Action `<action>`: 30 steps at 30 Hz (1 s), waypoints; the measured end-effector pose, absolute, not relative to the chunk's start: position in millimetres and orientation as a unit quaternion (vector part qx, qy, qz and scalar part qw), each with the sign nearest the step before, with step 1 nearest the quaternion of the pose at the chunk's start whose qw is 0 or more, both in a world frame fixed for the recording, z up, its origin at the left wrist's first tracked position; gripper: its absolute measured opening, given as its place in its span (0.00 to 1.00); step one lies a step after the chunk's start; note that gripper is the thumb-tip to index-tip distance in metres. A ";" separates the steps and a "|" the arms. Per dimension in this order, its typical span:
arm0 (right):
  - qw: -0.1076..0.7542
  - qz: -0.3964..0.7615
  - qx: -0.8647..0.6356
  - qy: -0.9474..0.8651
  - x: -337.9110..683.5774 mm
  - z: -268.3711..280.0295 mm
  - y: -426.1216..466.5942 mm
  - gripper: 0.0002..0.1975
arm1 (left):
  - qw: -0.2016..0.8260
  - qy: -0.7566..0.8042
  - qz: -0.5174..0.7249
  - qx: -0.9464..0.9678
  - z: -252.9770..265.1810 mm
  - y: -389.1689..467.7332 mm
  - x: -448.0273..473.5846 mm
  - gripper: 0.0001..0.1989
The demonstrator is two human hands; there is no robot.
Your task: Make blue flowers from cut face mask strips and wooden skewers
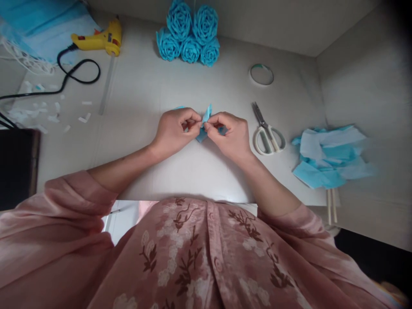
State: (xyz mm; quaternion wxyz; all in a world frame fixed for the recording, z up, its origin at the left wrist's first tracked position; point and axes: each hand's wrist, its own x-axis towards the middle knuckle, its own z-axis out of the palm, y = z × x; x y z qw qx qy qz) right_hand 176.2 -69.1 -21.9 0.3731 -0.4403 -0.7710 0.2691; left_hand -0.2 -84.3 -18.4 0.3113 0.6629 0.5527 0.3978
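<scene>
Over the middle of the table, my left hand [178, 128] and my right hand [229, 132] meet fingertip to fingertip. Both pinch a piece of light blue fabric [207, 113] that looks like face mask material. One folded point of it sticks up between the fingers, and more blue shows below them. Part of the piece is hidden behind my hands. Right of my right hand lie scissors [266, 131] with white handles, blades pointing away from me. Beyond my hands sits a cluster of several blue fabric roses [189, 34].
At the left are a yellow glue gun [99, 38] with a black cord, blue face masks [48, 30], white scraps [41, 111] and a dark device [17, 167]. A tape roll [261, 75] lies behind the scissors. Blue and white fabric pieces [330, 154] and wooden sticks [331, 206] are at the right.
</scene>
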 end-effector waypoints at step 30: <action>0.417 0.311 -0.455 -0.723 187.9 -19.6 -52.6 0.12 | 0.282 0.571 0.447 0.628 -21.5 -70.4 -8.9 0.08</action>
